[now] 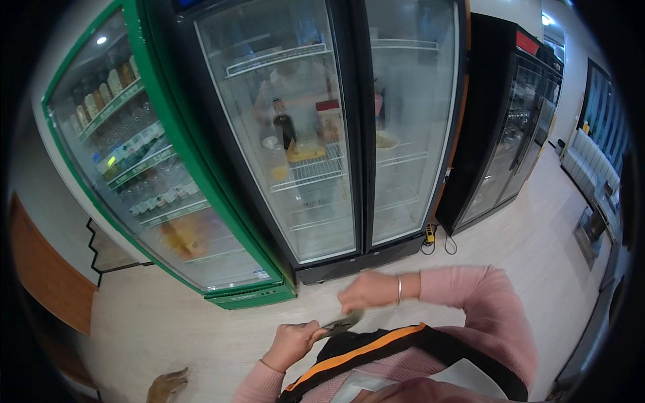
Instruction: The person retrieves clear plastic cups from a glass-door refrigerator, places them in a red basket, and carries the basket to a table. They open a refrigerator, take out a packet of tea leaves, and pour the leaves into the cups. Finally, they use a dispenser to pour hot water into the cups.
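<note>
My left hand (296, 343) grips one end of a small, flat greenish packet (343, 325) with dark markings, thumb on top. The packet is held in front of my waist, above a black strap with an orange stripe (358, 352). Just beyond its far end is my right hand (370, 291), fingers curled and blurred by motion. Whether those fingers pinch the packet's end or only come close to it cannot be made out. A silver bangle (399, 289) circles my right wrist.
Ahead stand a green-framed drinks refrigerator (211, 221), a black double-door glass refrigerator (364, 201) and another black refrigerator (473, 151). A yellow power strip (429, 234) and cables lie on the floor. Lower left, a brown furry animal (166, 387) is on the floor near an orange-brown wooden panel (48, 267).
</note>
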The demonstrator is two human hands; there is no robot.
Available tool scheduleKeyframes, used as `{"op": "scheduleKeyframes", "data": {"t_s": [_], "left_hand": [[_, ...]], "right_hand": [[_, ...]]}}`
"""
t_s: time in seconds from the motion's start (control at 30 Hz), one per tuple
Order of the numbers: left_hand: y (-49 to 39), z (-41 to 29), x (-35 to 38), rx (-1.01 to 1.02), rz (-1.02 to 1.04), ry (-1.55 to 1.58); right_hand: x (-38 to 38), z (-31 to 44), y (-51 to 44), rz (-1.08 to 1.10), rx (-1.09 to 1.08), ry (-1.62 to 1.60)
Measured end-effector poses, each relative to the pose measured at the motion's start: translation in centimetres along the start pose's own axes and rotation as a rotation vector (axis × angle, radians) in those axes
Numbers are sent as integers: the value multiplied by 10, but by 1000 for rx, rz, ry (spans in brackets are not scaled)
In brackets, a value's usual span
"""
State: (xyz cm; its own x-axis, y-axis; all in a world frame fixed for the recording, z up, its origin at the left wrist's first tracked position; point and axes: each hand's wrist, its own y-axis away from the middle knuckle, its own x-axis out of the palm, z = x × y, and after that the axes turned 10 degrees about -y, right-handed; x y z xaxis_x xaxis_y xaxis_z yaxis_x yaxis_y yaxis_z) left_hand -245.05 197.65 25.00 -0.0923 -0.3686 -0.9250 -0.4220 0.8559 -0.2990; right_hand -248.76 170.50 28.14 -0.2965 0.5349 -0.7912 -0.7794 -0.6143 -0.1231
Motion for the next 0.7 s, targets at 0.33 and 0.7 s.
{"op": "scheduleKeyframes", "data": {"t_s": [0.33,0.7], "left_hand": [[-82,54,49,-200,159,589],[-230,77,88,-260,727,1336]], "right_hand": [[-237,-202,-29,-1378,661,378],[-128,-110,51,-1714,414,-182]]}}
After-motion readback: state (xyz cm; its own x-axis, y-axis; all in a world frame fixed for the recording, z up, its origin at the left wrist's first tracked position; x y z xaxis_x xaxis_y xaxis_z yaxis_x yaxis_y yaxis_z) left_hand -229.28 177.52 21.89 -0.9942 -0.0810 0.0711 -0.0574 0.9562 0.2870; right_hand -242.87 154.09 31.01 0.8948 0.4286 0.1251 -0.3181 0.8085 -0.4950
